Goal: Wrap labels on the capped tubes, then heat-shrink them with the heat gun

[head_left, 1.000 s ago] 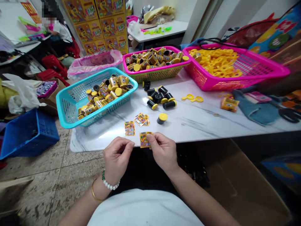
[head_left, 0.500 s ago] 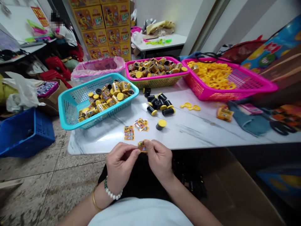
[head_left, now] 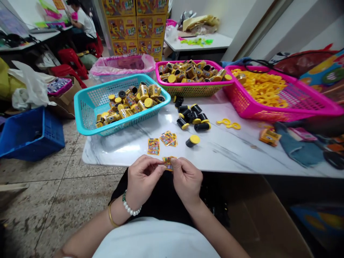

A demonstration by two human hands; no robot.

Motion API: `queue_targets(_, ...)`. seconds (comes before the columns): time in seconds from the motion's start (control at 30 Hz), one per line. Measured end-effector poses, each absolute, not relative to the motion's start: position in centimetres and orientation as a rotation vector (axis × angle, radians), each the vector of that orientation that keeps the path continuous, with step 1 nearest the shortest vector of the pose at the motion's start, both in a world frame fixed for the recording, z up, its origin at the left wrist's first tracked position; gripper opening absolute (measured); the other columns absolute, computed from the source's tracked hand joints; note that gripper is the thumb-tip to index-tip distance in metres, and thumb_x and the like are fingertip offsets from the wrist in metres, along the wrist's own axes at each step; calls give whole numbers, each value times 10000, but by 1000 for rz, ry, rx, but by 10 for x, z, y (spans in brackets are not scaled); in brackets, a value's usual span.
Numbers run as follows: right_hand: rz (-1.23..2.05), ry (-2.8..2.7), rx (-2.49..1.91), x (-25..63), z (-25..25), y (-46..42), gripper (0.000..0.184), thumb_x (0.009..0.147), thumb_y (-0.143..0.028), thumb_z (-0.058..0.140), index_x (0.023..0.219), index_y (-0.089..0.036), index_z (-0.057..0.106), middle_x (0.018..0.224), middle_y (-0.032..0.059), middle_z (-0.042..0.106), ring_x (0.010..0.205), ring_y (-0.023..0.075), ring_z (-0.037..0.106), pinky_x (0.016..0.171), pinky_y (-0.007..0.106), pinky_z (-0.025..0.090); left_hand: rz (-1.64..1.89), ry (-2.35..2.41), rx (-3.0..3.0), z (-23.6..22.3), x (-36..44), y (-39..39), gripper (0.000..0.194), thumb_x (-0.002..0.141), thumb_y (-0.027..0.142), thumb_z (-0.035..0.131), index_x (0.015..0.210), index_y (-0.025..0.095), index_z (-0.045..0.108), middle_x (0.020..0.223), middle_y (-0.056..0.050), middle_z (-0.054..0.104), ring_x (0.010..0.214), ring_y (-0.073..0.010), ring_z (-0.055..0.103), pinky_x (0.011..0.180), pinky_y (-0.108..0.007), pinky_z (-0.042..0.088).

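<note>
Between my hands, at the table's front edge, is a small printed sticker [head_left: 168, 162] in orange and purple. My left hand [head_left: 143, 177] pinches its left side with thumb and forefinger. On the other side, my right hand [head_left: 187, 179] grips it between thumb and curled fingers, hiding part of it. Just beyond lie a flat sticker stack [head_left: 153, 146] and a fanned group of stickers [head_left: 168, 138]. A black canister with a yellow cap [head_left: 192, 141] stands tilted-looking to their right. Farther back, several bare black canisters [head_left: 193, 117] lie in a cluster.
A blue basket [head_left: 80, 114] and a pink basket [head_left: 193, 84] hold labelled canisters. Yellow ring parts fill another pink basket [head_left: 301, 96]; two yellow ring pieces [head_left: 228, 124] lie on the table [head_left: 231, 154]. A small orange bundle [head_left: 270, 137] and scissors [head_left: 333, 157] are at right. A person [head_left: 83, 27] sits far left.
My left hand has moved right from beside the sticker to take hold of its left side. My right hand has kept its grip. The camera view has shifted.
</note>
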State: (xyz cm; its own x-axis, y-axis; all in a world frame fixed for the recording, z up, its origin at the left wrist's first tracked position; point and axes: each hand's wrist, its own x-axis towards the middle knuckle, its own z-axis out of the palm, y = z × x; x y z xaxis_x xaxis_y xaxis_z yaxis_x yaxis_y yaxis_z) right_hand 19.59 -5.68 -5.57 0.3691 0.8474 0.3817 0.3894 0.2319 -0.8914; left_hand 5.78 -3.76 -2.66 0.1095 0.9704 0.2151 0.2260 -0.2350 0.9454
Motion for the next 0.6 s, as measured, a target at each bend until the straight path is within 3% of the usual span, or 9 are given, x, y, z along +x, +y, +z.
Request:
queue_targets(0.27,319,-1375,-1356,193,-60,-57,280,937,-196,590,657,-191,597,605,-14,562,554,111,515,553,248,411,1266,1170,1618,-27,54,-37,100,813,233,735,887,183,780,775,-33,656,574,-84,533,512,-200,435)
queue_targets(0.6,252,-1398,-1301,192,-61,-54,252,921,-137,611,673,-179,605,610,-23,559,556,92,503,555,225,414,1217,1198,1488,-27,51,-32,72,809,236,723,784,169,729,756,-23,680,607,-89,563,570,-191,463)
